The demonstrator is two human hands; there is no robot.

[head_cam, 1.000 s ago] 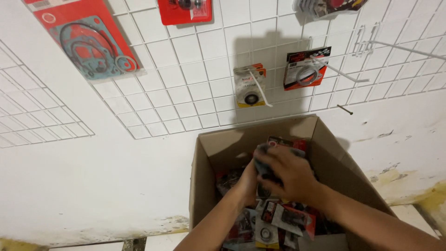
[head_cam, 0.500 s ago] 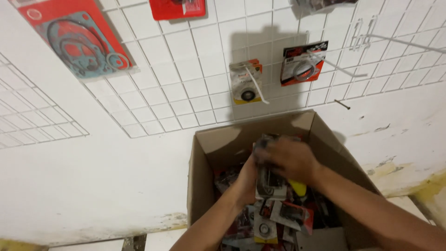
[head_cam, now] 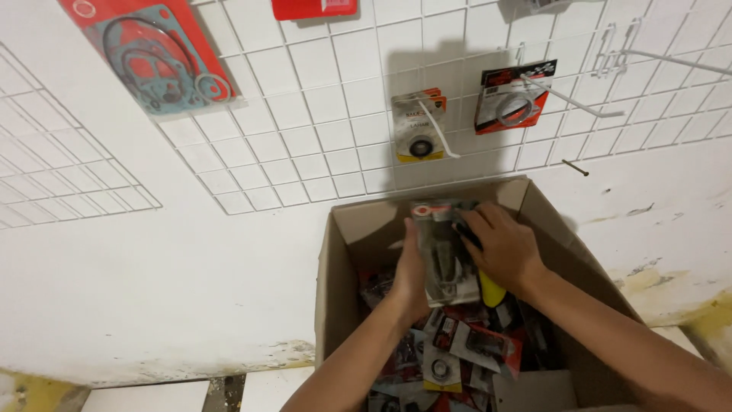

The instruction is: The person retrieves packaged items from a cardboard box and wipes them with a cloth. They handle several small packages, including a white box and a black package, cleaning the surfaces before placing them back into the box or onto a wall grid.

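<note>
Cardboard box [head_cam: 343, 252] standing open below the wire grid [head_cam: 328, 137], both hands now lifting a clear-fronted packet [head_cam: 446, 255] higher above the loose packets [head_cam: 457, 351], the left hand [head_cam: 412, 275] closing on its edge and the right hand [head_cam: 507, 248] clasping its far side.

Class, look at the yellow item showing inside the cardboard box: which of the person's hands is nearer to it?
Right. The right hand lies directly over the yellow item, seemingly touching it. The left hand is across the clear packet, on its far side.
</note>
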